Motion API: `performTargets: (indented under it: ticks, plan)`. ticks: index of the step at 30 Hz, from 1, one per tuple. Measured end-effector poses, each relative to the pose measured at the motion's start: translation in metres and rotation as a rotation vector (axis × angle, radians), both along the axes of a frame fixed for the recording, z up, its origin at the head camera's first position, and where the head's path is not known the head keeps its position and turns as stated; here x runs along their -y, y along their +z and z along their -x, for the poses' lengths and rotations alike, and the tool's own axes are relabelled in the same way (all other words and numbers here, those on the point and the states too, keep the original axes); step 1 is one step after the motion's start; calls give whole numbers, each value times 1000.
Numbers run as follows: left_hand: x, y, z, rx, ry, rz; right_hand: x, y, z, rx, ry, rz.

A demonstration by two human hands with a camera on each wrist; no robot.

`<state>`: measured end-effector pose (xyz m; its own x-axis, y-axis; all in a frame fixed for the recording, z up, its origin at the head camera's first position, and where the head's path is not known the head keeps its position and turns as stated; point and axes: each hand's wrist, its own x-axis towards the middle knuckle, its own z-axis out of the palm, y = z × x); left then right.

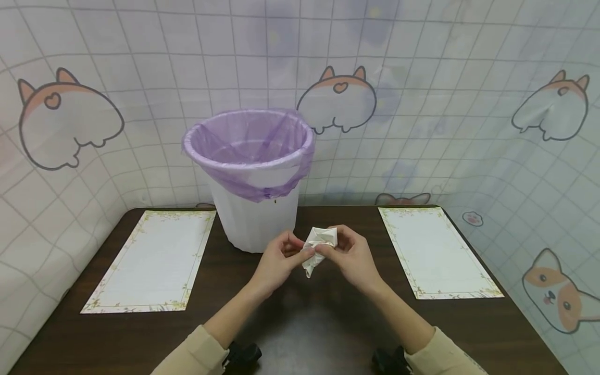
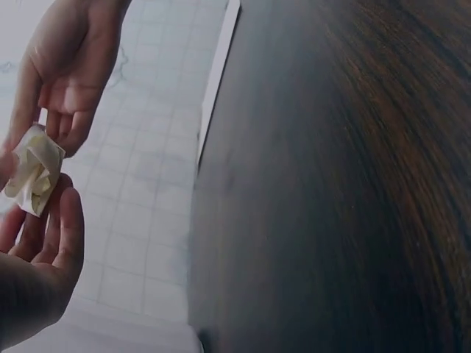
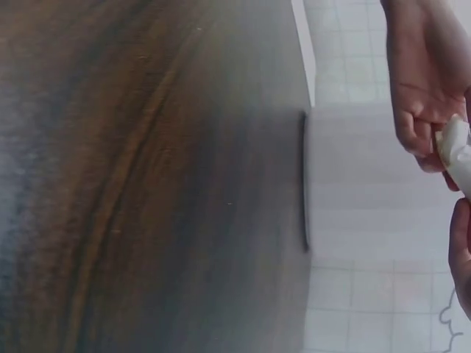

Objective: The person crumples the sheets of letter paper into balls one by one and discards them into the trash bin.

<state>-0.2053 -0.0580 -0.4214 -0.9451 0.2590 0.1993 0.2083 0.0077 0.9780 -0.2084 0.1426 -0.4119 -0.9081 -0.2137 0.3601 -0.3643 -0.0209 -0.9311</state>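
A crumpled, folded piece of cream-white paper is held up above the dark table, between both hands. My left hand pinches its left side, with the thumb on the near face. From the other side my right hand grips it between thumb and curled fingers. In the left wrist view the bunched paper shows its folds, with the left hand below and the right hand above. Only part of the paper shows at the edge of the right wrist view.
Behind the hands, slightly left, stands a white bin lined with a purple bag. Flat sheets with floral borders lie on the dark wooden table: a left sheet and a right sheet. A gridded cloth with cartoon animals surrounds the table.
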Motion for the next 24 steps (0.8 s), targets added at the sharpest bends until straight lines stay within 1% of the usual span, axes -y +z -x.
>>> performTargets:
  ticks: [3, 7, 10, 13, 17, 21, 24]
  plan:
    - [0, 1, 0, -55, -11, 43, -1, -1, -1, -14, 3, -36]
    - [-1, 3, 0, -115, -24, 96, -3, -2, -2, -43, 74, -72]
    - [-1, 3, 0, -134, -35, 123, -5, -2, -2, -60, 117, -107]
    - [-2, 3, -1, -145, -36, 142, -5, -3, -2, -87, 112, -135]
    - [-4, 2, -1, -134, -19, 133, -2, -6, -4, -131, 76, -121]
    - [-8, 2, -4, -79, -14, 78, 2, -10, -7, -172, 49, -75]
    - [-8, 2, -7, -62, -21, 44, 4, -11, -10, -206, 49, -47]
